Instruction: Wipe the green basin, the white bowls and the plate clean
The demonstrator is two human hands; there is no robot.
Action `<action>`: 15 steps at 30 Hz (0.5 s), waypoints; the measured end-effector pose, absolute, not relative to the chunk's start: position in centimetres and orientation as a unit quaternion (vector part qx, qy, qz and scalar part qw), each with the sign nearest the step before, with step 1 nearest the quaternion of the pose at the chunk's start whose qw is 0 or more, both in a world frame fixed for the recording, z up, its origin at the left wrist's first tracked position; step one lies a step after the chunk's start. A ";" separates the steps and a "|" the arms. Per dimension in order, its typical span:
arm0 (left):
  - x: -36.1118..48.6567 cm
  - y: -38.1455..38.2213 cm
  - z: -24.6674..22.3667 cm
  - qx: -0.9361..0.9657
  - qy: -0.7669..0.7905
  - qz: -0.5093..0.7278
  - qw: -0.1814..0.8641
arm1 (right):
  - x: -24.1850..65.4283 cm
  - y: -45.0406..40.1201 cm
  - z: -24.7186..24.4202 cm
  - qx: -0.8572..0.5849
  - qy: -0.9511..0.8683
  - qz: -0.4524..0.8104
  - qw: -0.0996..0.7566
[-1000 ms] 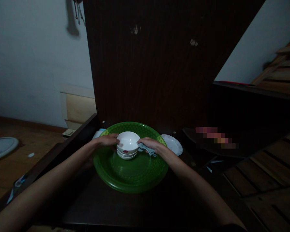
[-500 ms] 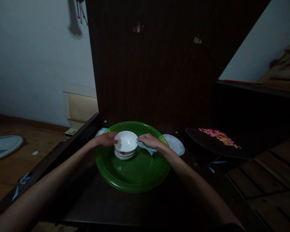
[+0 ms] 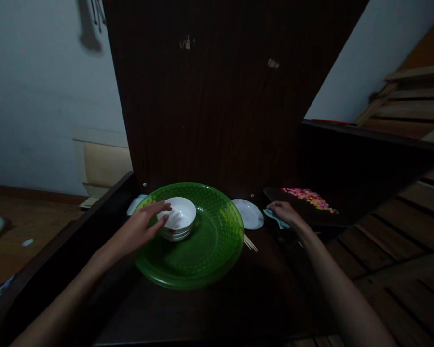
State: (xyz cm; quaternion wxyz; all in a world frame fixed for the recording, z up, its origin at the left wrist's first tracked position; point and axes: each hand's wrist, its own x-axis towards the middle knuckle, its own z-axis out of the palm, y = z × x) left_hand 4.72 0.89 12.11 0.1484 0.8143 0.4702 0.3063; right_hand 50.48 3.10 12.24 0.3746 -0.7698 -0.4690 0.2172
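A stack of white bowls (image 3: 181, 217) sits in the left part of a big green basin (image 3: 202, 250) on a dark wooden surface. My left hand (image 3: 146, 224) is at the left side of the stack, fingers apart over the top bowl's rim; whether a fingertip touches it I cannot tell. To the right of the basin, my right hand (image 3: 284, 211) has its fingers closed on a pale blue-green cloth (image 3: 278, 221). Between the basin and that hand lies a white plate (image 3: 249, 214). Several thin chopsticks (image 3: 250, 243) stick out beside the basin's right rim.
Dark wooden panels rise behind (image 3: 210, 115) and at the left side (image 3: 79, 250). Many small pink and yellow pieces (image 3: 309, 197) lie on a dark board at the right. Wooden slats (image 3: 415, 231) stand farther right. A white packet (image 3: 134, 205) shows behind the basin's left rim.
My right hand has moved right with the cloth, away from the bowls and out past the plate. My left hand has loosened from the top bowl. The view has turned slightly right.
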 end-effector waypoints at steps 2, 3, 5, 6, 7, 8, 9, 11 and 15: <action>5.4 -0.7 11.3 0.811 0.459 0.331 0.148 | 51.5 2.4 10.1 -0.787 -0.443 0.226 0.365; 5.7 -1.4 10.8 0.812 0.451 0.341 0.144 | 51.8 2.2 9.0 -0.794 -0.431 0.230 0.362; 6.1 -2.7 9.8 0.805 0.441 0.378 0.122 | 51.9 2.1 7.0 -0.803 -0.412 0.241 0.357; 6.3 -3.2 9.3 0.797 0.441 0.397 0.111 | 51.9 2.1 6.1 -0.806 -0.404 0.247 0.356; 6.4 -3.7 8.8 0.785 0.445 0.419 0.099 | 51.8 2.2 5.3 -0.808 -0.397 0.253 0.355; 6.4 -4.1 8.3 0.770 0.452 0.441 0.089 | 51.7 2.4 4.6 -0.809 -0.392 0.259 0.354; 6.4 -4.5 7.9 0.755 0.461 0.460 0.080 | 51.6 2.6 4.0 -0.809 -0.388 0.266 0.353; 6.5 -5.2 7.2 0.730 0.476 0.486 0.069 | 51.3 3.1 3.0 -0.808 -0.381 0.282 0.350; 6.6 -5.9 6.8 0.712 0.492 0.496 0.068 | 51.0 4.0 1.8 -0.805 -0.370 0.309 0.347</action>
